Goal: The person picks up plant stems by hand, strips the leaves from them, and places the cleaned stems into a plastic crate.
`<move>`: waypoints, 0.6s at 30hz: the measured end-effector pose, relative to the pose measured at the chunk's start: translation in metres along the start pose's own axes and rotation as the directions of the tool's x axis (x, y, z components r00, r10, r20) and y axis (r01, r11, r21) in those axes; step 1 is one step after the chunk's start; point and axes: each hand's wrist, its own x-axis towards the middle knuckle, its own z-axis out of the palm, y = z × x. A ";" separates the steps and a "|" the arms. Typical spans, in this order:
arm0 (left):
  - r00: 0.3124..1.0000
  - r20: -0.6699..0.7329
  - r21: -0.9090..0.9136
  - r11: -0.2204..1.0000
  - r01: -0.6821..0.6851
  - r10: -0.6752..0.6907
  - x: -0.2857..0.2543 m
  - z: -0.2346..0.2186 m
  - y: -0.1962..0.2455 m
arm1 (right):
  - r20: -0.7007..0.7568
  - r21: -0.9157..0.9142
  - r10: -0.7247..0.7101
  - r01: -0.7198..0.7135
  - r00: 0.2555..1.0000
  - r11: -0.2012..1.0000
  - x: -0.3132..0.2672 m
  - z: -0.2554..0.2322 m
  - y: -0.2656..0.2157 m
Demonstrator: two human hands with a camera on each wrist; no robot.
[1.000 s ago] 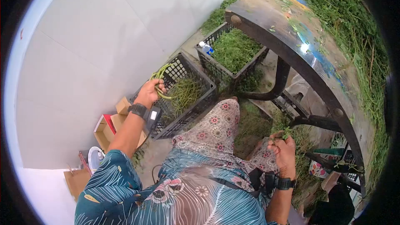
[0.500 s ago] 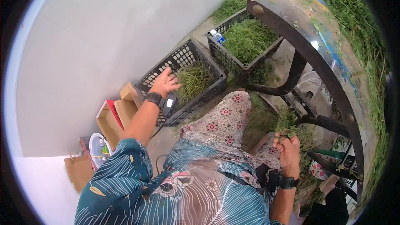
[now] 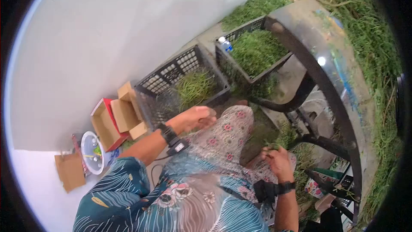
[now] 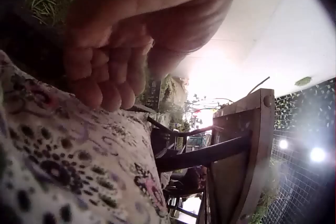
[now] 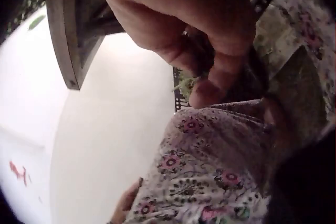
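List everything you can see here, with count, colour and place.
Crates: two, black, along the wall.
Table: one, grey-brown, right.
Stems: one pile, green, in the nearer crate.
Leafy greens: several heaps, green, in and behind the farther crate, on the table.
Bottle: one, blue and white, at the farther crate's corner.
Boxes: two, brown and red, left of the nearer crate.
Basin: one, white, beside the boxes.
Left hand: one, bare, by floral cloth.
Right hand: one, bare, pinching a green sprig.
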 end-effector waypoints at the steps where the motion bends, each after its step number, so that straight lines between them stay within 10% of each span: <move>1: 1.000 0.000 0.004 1.000 -0.006 0.006 0.000 0.002 0.004 | -0.030 -0.053 0.027 -0.029 0.999 0.998 0.008 0.010 -0.012; 5: 0.999 0.032 0.091 0.996 -0.017 0.014 0.002 0.016 0.008 | 0.181 -0.040 -0.419 0.432 0.890 0.901 0.063 0.055 -0.104; 9: 0.994 0.088 0.189 0.978 -0.087 0.071 -0.005 0.031 0.014 | -0.059 -0.057 -0.498 0.495 0.865 0.867 0.059 0.084 -0.144; 14: 0.991 0.086 0.290 0.949 -0.125 0.104 -0.007 0.041 0.015 | 0.324 -0.234 -0.512 0.591 0.796 0.772 -0.031 0.091 -0.141; 18: 0.974 0.155 0.367 0.906 -0.212 0.165 -0.010 0.076 0.036 | 0.602 0.140 -0.658 0.751 0.454 0.646 -0.139 0.105 -0.151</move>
